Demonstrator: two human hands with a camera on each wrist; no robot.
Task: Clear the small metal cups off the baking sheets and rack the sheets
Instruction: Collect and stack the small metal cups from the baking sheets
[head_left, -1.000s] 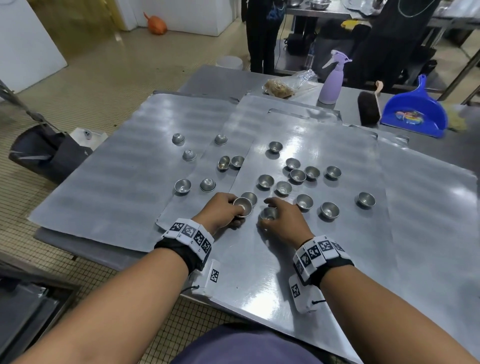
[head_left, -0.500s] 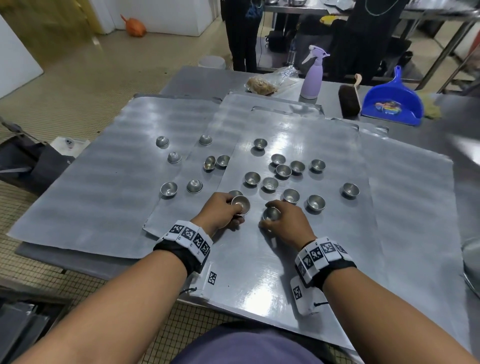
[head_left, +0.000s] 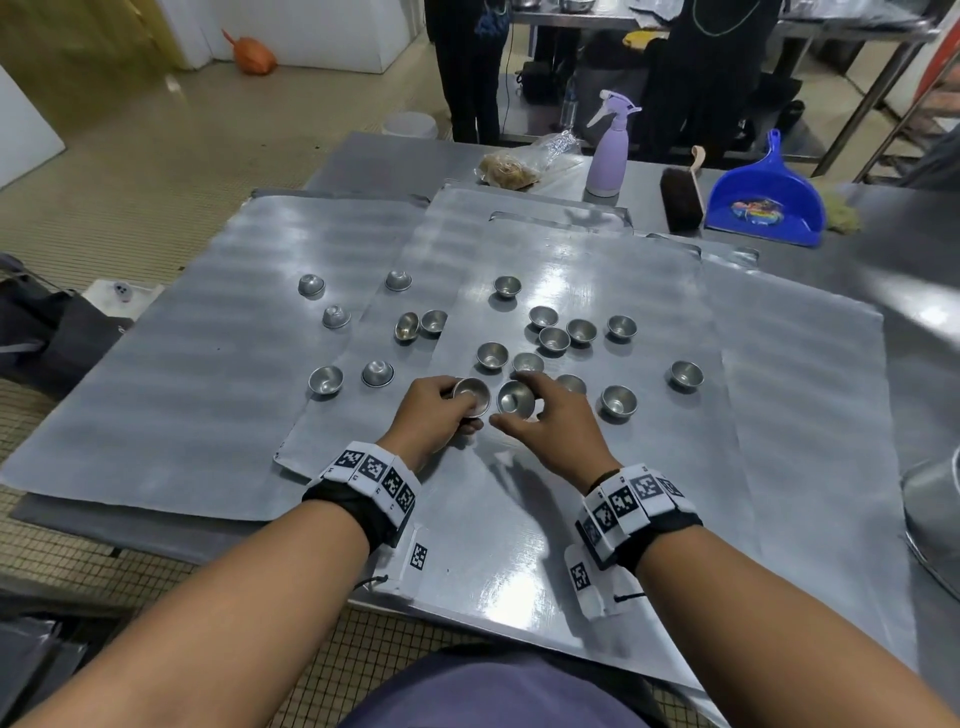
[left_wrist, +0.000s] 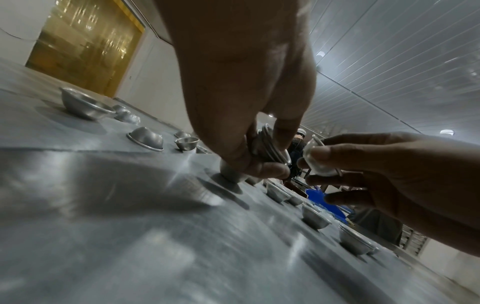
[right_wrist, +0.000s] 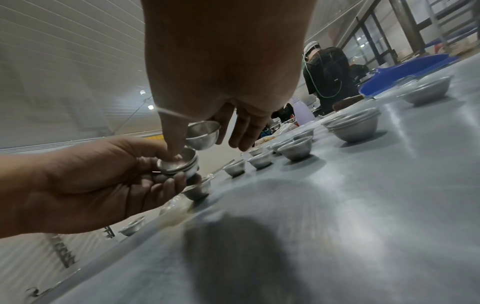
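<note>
We are holding a short stack of nested metal cups in our left hand, its fingers curling under and around the stack, just above the shiny top baking sheet. Our right hand is pinching a single metal cup right beside the stack. The head view is showing the two as near neighbours only; the right wrist view is revealing the single cup tilted above the stack, with our thumb reaching down into the top cup. The left wrist view is showing the stack's rims edge-on and the other fingers of the right hand spreading loosely. Loose cups are lying scattered over the overlapping sheets on the desk, some upside down. A purple spray bottle, a brush and a blue dustpan are sitting at the far edge.
</note>
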